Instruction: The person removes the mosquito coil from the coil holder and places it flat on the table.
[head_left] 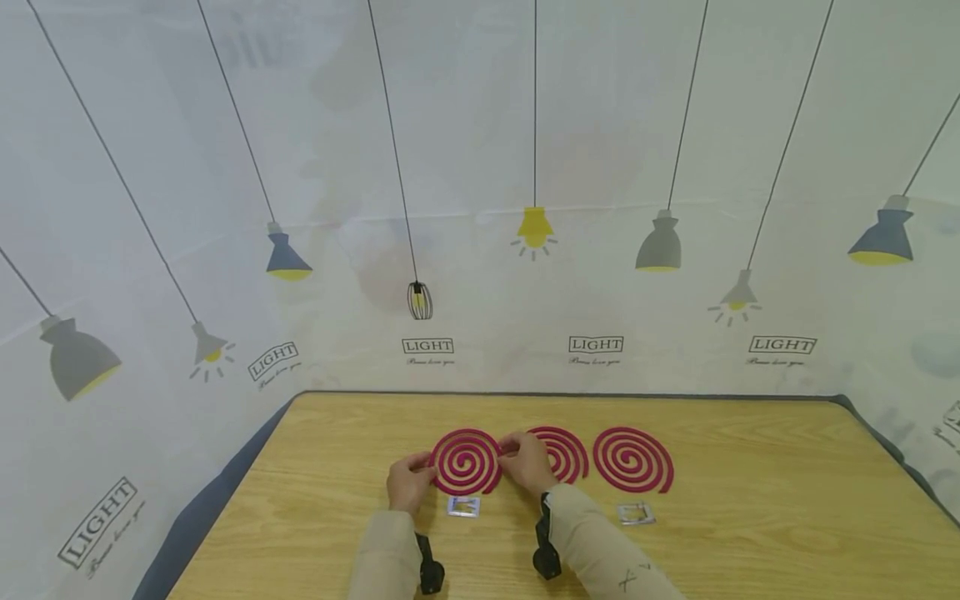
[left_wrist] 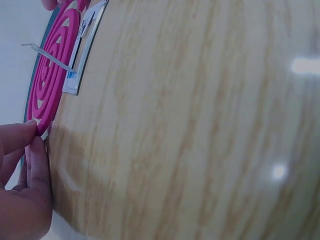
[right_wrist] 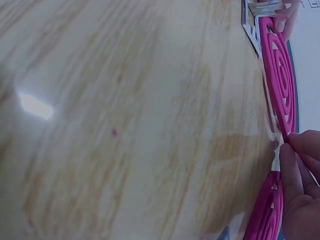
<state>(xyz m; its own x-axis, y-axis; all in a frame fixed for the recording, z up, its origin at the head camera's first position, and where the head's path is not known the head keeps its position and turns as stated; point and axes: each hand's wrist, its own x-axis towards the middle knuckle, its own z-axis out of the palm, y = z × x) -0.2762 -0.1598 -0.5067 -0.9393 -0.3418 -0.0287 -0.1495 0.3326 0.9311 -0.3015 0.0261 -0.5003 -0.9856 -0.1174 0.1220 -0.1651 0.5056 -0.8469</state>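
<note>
A pink mosquito coil (head_left: 465, 461) is held by both hands at its opposite edges. My left hand (head_left: 408, 483) pinches its left edge between thumb and fingers. At the right edge, my right hand (head_left: 527, 463) pinches the rim of the same coil (right_wrist: 283, 85). A second pink coil (head_left: 577, 454) lies just beyond the right hand, which hides part of it. In front of the held coil sits a small flat metal stand (head_left: 463, 507), its thin prong (left_wrist: 52, 59) sticking up and overlapping the coil in the left wrist view.
Farther right on the wooden table (head_left: 750, 483) lie a third pink coil (head_left: 630, 457) and another small flat metal stand (head_left: 636, 514) in front of it. A white backdrop (head_left: 487, 367) printed with lamps stands behind the table's far edge. Black wrist cameras (head_left: 547, 554) are strapped at both wrists.
</note>
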